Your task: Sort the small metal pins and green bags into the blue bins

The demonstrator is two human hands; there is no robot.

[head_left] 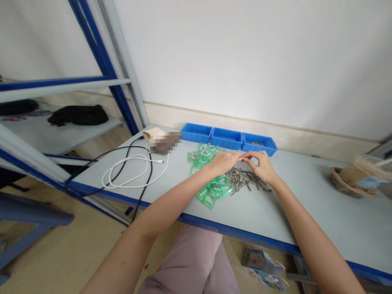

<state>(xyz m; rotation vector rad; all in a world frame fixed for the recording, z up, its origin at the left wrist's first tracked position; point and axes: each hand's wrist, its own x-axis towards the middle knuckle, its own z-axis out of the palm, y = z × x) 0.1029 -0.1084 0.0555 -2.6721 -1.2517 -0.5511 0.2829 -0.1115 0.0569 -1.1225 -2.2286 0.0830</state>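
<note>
My left hand (225, 162) is over the right part of a pile of green plastic packets (212, 190), its fingers together and reaching to my right hand. My right hand (260, 164) pinches with thumb and forefinger above a heap of small metal pins (245, 179). The fingertips of both hands meet; whatever is between them is too small to make out. Behind the hands stand three joined blue bins: the left bin (196, 134), the middle bin (226, 139) and the right bin (260, 143), which has some small metal pieces in it.
White and black cables (134, 156) lie on the left of the grey table (309, 183), near a blurred brown object (165, 143). A drink cup (364, 173) in a brown holder stands at the right. A blue and grey frame (118, 98) rises at the left.
</note>
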